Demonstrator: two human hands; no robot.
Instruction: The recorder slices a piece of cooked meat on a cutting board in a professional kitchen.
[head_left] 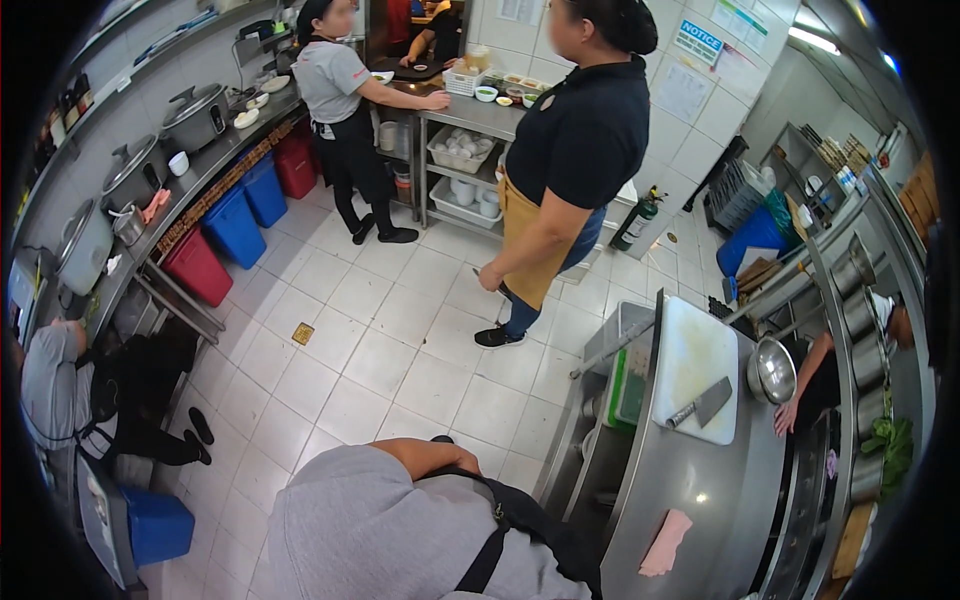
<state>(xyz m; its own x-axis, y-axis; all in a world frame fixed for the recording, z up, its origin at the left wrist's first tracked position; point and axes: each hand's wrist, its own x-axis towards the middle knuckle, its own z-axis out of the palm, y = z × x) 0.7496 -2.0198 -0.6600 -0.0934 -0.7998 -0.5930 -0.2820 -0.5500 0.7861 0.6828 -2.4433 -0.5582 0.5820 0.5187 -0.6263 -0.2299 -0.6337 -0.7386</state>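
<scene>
Neither of my hands shows in the head view. Just in front at the bottom, a person in a grey shirt (pixel 370 520) with black apron straps bends forward, hands hidden. On the steel counter (pixel 715 510) to the right lies a white cutting board (pixel 690 345). A cleaver (pixel 712 402) rests flat across its near end. Beyond the board's right edge sits a steel bowl (pixel 772 370), and a co-worker's hand (pixel 787 417) reaches in close to it. A folded pink cloth (pixel 665 543) lies nearer on the counter.
A person in a black shirt (pixel 585 130) stands mid-floor; another stands by the back counter (pixel 480 113). At left, a person in grey (pixel 50 390) bends near a blue bin (pixel 158 525). Cookers (pixel 195 118) line the left counter, bins (pixel 233 225) below. A fire extinguisher (pixel 638 220) stands behind.
</scene>
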